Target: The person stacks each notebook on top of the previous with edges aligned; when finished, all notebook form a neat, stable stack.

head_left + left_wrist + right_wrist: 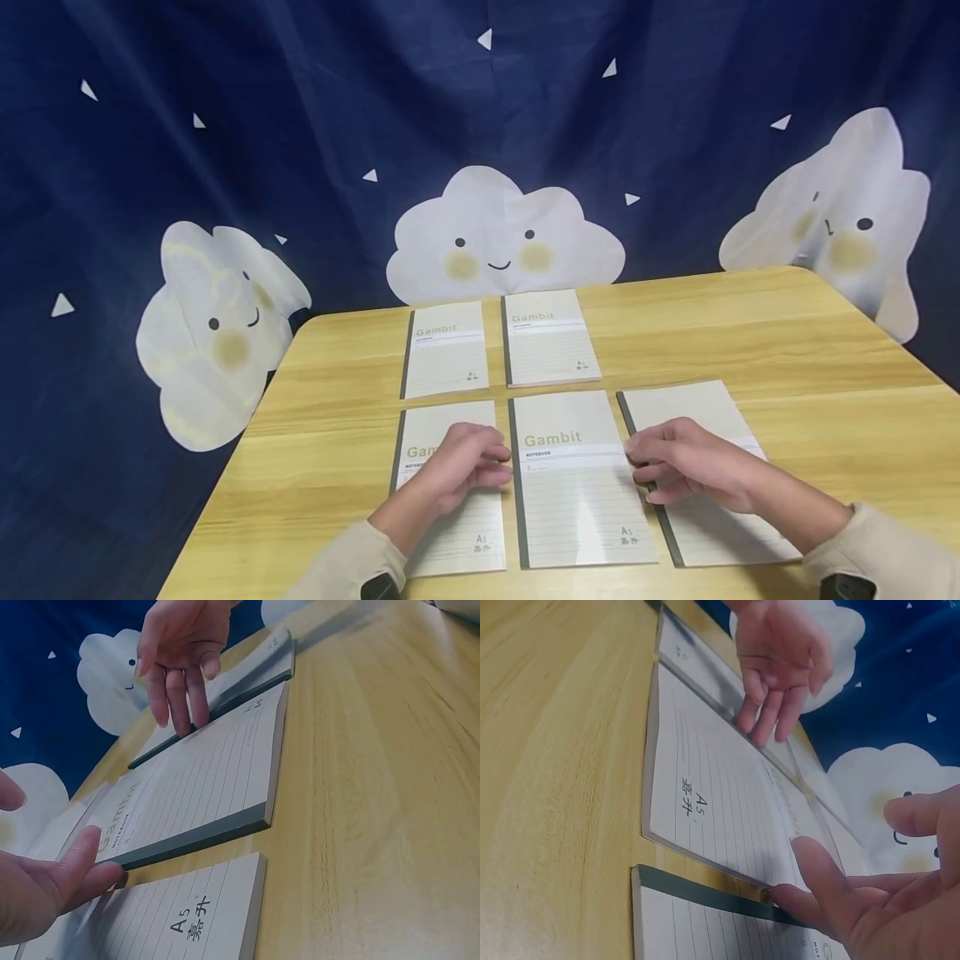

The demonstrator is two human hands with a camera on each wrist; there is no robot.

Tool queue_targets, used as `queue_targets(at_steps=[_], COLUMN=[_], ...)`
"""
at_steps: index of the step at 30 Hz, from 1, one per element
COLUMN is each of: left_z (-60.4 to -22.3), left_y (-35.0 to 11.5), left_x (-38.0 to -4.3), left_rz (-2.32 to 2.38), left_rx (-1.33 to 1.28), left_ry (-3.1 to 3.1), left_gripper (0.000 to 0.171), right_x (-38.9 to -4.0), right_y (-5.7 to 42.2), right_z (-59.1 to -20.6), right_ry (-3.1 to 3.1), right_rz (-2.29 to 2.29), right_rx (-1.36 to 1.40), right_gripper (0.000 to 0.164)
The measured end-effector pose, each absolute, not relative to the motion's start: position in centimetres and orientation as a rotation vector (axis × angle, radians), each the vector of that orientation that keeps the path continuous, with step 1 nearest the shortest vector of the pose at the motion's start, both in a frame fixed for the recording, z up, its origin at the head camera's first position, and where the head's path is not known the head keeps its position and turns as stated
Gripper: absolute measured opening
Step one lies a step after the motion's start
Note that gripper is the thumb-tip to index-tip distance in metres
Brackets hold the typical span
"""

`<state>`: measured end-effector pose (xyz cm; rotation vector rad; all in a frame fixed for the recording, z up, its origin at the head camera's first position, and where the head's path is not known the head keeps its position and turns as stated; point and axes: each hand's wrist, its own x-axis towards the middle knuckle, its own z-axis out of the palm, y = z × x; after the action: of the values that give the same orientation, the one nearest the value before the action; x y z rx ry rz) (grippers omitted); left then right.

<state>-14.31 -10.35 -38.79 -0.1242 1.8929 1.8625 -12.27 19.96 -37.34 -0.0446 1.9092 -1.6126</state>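
Between my two hands lies the front middle notebook (581, 500), white with a dark spine and "Gambit" on its cover. My left hand (468, 467) is over the front left notebook (457, 542), its fingertips near the middle notebook's spine edge. Over the spine side of the front right notebook (738, 533) is my right hand (693, 462), its fingertips by the middle notebook's right edge. Both wrist views show loosely bent fingers and palms facing each other, with nothing held. Whether the fingertips touch the middle notebook I cannot tell.
Two more notebooks lie behind, the back left notebook (446, 358) and the back middle notebook (551, 346). All rest flat on a wooden table (322, 467). A dark blue curtain (315, 108) with clouds hangs behind the table's far edge.
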Motion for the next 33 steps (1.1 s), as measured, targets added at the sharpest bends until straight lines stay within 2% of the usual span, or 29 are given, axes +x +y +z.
queue_targets(at_steps=[8, 19, 25, 33], left_z=[-38.94, -38.70, -38.68, -38.57], left_y=[-10.22, -10.19, -10.34, -10.30], left_x=[-14.28, -13.98, -13.85, -13.65], left_rz=[1.889, 1.912, 1.932, 1.952], left_rx=[-0.156, -0.172, -0.180, -0.183], left_ry=[1.861, 1.831, 1.820, 1.792], left_gripper=[0.043, 0.041, 0.041, 0.042], right_x=[-12.59, -12.73, -12.87, -12.99], right_y=[20.23, 20.64, 20.88, 20.81], right_z=[-37.28, -37.54, -37.83, -37.91], right_ry=[1.784, 1.750, 1.714, 1.716], right_rz=[-1.672, -1.725, -1.759, -1.781], right_rx=[-0.042, -0.035, -0.040, -0.028], right_gripper=[0.067, 0.067, 0.060, 0.032])
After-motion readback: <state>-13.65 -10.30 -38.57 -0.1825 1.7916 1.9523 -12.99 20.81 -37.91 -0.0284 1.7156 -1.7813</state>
